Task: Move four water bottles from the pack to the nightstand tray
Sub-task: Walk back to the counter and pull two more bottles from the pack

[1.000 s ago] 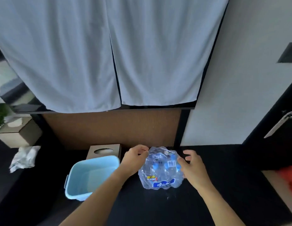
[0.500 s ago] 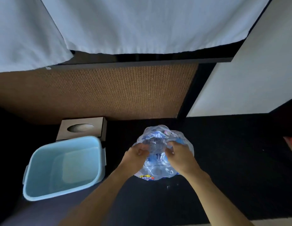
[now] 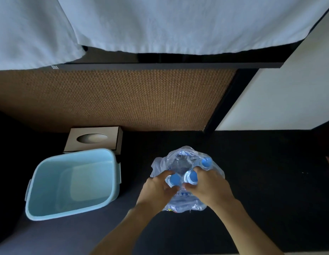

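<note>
Torn open since before, the pack (image 3: 185, 163) bares blue caps; both hands clutch its wrap, bottles half hidden.

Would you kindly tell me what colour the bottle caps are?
Blue: the round plastic bottle caps show best in the head view.
</note>
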The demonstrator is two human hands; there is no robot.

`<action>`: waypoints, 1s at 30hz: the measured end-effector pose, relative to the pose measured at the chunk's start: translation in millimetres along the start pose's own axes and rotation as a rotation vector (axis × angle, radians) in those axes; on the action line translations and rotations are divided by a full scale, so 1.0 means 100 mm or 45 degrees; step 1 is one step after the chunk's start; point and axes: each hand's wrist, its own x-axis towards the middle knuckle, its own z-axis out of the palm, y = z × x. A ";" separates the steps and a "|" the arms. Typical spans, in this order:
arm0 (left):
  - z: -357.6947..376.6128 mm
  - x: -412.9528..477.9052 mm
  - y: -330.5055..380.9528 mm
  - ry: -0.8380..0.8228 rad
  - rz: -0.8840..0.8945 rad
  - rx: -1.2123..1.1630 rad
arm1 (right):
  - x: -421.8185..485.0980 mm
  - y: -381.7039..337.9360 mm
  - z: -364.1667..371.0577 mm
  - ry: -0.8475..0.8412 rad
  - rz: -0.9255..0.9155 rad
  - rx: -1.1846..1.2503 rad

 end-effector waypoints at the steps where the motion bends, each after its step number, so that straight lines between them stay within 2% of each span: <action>1: 0.02 0.02 0.00 0.052 -0.004 0.060 | 0.01 -0.02 0.02 0.018 -0.021 -0.090; 3: 0.07 0.06 0.01 0.170 0.009 0.175 | 0.03 -0.04 0.06 0.087 -0.014 -0.189; 6: 0.13 0.07 -0.02 0.295 0.064 0.255 | 0.02 -0.03 0.10 0.156 0.067 -0.141; 11: 0.11 0.00 -0.05 0.348 0.231 0.168 | -0.10 0.07 0.09 0.299 0.056 0.043; 16: -0.15 -0.09 0.40 0.473 0.525 0.035 | -0.33 0.14 -0.28 0.551 -0.106 0.234; 20: -0.48 -0.27 1.05 0.280 0.709 -0.241 | -0.56 0.17 -0.75 0.714 -0.233 0.478; 24: -0.77 -0.53 1.93 0.158 0.972 -0.317 | -0.98 0.25 -1.43 0.917 -0.314 0.684; 30: -0.88 -1.28 3.49 -0.104 1.330 -0.343 | -2.11 0.43 -2.51 1.270 -0.129 0.894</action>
